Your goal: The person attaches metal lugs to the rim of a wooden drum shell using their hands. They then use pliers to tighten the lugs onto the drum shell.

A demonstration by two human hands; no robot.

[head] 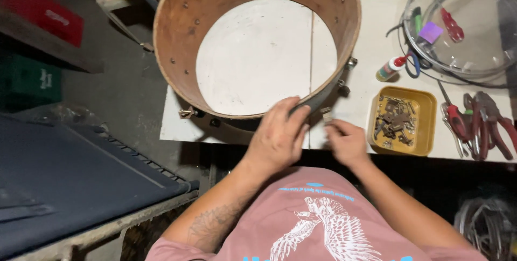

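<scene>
A large wooden drum shell [183, 35] stands on a white table [371, 51], open side up, with small metal fittings around its lower outer wall. My left hand [277, 137] grips the shell's near rim, fingers curled over the edge. Just right of it, my right hand [347, 142] is closed around a small metal fitting [327, 114] on the shell's outer wall near the table's front edge. What exactly the fingers pinch is partly hidden.
A yellow tray [428, 126] of small metal hardware sits right of my right hand. Red-handled pliers [484, 126] lie at the far right. A clear drum head [463, 29], glue bottle [390, 68] and screwdriver [451, 24] lie behind. A dark bin lid [81, 169] is at left.
</scene>
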